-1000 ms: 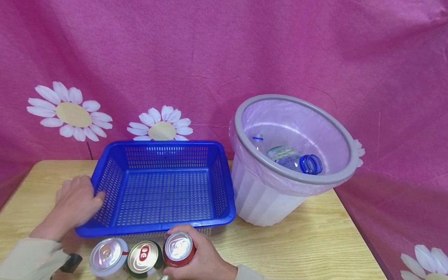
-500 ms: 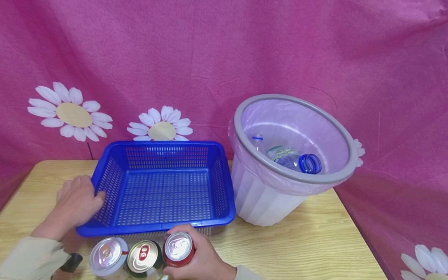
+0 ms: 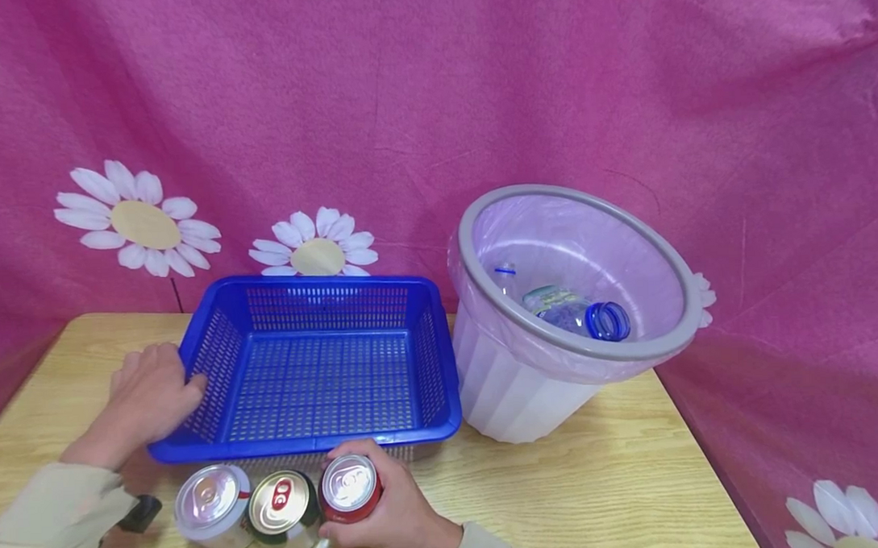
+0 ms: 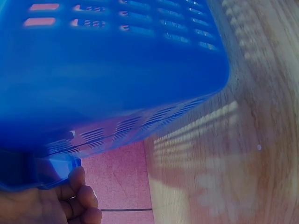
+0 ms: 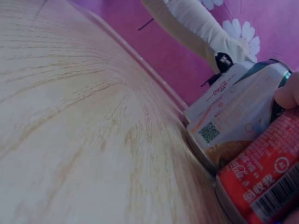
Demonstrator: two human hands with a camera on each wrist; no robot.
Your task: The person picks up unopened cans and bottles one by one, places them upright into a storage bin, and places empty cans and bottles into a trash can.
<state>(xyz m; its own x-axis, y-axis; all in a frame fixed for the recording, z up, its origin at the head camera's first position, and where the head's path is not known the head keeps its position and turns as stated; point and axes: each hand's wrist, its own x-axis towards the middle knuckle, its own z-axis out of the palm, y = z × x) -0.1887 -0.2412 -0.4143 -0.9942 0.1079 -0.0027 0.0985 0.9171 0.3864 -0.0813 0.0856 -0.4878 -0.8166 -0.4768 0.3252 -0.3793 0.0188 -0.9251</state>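
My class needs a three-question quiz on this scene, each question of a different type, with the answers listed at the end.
1. Count: In the head view, how many cans are in the row on the person's side of the blue basket?

2. Multiple choice: In the head view, where is the bin relative to the blue basket?
A) To its left
B) To its right
C) Inside it

3. True or false: The right hand is holding the bin.

Key:
1. Three.
2. B.
3. False. The right hand grips the red can, while the left hand holds the left end of the blue basket.
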